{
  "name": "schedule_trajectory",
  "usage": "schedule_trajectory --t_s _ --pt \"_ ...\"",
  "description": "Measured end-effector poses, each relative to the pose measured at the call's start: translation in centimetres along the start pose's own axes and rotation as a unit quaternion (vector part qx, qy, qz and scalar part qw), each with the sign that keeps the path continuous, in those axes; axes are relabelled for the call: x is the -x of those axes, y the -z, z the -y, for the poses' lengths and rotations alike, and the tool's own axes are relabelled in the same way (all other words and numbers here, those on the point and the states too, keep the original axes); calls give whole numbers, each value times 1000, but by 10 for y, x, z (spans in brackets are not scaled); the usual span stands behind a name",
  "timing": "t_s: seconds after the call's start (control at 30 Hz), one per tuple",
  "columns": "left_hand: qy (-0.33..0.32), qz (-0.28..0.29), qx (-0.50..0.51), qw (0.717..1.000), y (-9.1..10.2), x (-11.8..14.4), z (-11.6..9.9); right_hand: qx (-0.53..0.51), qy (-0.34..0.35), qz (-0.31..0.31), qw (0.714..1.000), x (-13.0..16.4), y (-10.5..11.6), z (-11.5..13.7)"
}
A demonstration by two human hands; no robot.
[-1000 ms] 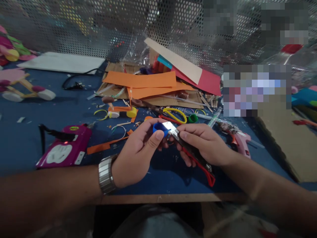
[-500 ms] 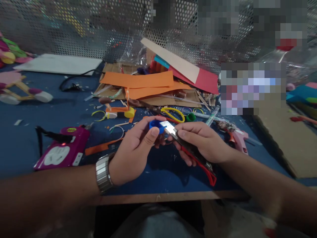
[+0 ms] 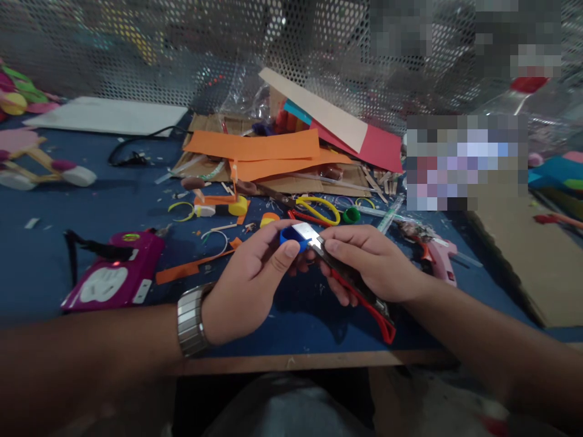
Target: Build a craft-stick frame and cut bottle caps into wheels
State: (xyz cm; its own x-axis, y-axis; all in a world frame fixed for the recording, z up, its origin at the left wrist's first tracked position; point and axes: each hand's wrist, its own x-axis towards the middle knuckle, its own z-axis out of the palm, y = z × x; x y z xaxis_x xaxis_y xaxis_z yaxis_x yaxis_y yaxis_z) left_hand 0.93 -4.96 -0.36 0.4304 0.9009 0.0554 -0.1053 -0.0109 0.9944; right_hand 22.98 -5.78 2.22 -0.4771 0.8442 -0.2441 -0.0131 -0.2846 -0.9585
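Observation:
Between the thumb and fingers of my left hand (image 3: 248,282) is a blue bottle cap (image 3: 292,238), its hollow side facing up. My right hand (image 3: 376,258) grips a red and black utility knife (image 3: 359,290), its handle slanting down to the right. The bright blade (image 3: 306,232) reaches the cap's right rim; whether it has cut in, I cannot tell. Parts of the cap are hidden by my left thumb. Just beyond my hands lie scissors with yellow and red handles (image 3: 325,209) and a green cap (image 3: 351,215).
A purple power strip (image 3: 116,270) with a plugged-in cord stands at left. Orange foam sheets (image 3: 255,145) lie on cardboard at the back. To the right are a pink glue gun (image 3: 441,258) and a large cardboard piece (image 3: 514,243). The blue table (image 3: 246,343) ends close before me.
The cap and my left fingers have shifted slightly right and down. The knife blade now lies further over the cap's rim, its handle nearly where it was.

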Motion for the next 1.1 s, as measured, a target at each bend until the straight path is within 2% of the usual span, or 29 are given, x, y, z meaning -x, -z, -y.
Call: schedule_trajectory --t_s 0.13,0.33,0.67,0.87,1.1 --pt "-8 -16 37 999 0 1 3 7 -5 -4 1000 0 -2 1" --pt "-14 -17 39 999 3 -2 6 -7 -5 -7 1000 0 2 -1" --pt "11 1 -30 1000 1 0 -1 -12 0 4 1000 0 1 1" --pt "-14 -12 25 1000 0 -2 2 -15 -5 2 1000 0 1 -1" --pt "-17 -13 20 1000 3 -3 5 -5 -8 -8 1000 1 3 -1"
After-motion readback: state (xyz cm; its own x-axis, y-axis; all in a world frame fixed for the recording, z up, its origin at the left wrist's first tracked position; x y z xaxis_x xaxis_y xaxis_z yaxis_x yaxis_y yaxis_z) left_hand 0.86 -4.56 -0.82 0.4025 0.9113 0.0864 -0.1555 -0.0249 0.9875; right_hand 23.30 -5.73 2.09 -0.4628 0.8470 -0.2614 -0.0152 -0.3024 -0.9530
